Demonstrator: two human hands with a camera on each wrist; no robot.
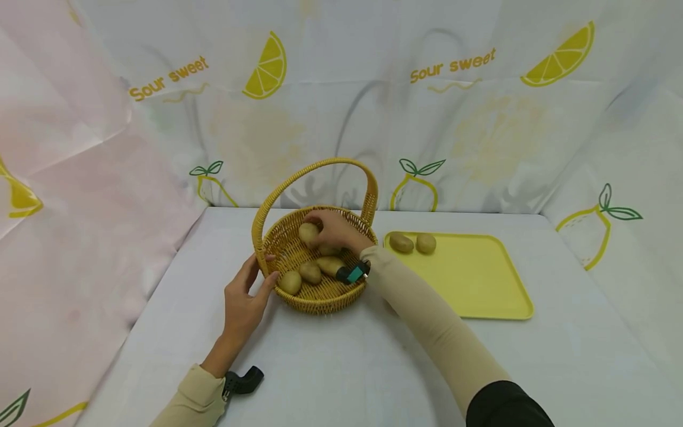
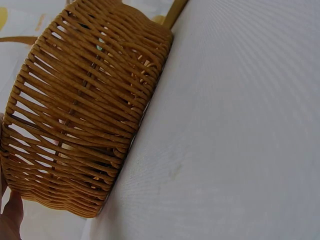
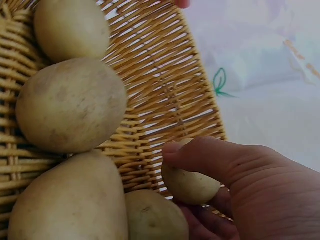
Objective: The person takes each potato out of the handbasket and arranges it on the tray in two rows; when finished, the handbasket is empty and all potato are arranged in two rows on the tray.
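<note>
While "Sour sweet" [image 1: 169, 79] shows in orange letters on the lemon-printed backdrop [image 1: 341, 112], I see the right hand [image 1: 337, 229] pinching a smooth, rounded potato [image 1: 308, 233] inside the woven wicker basket [image 1: 320, 306] and the left hand [image 1: 247, 299] gripping its side; two more potatoes [image 1: 401, 242] lie on the yellow tray [image 1: 475, 279].

Shows golden-brown weave on the basket [image 1: 320, 306], brownish-yellow on the potatoes [image 1: 310, 272], plain yellow on the tray [image 1: 472, 279] at the basket's 3 o'clock, white on the tabletop [image 1: 331, 367], yellow-and-green lemon prints [image 1: 267, 68] on the cloth [image 1: 341, 118] at 12 o'clock.
</note>
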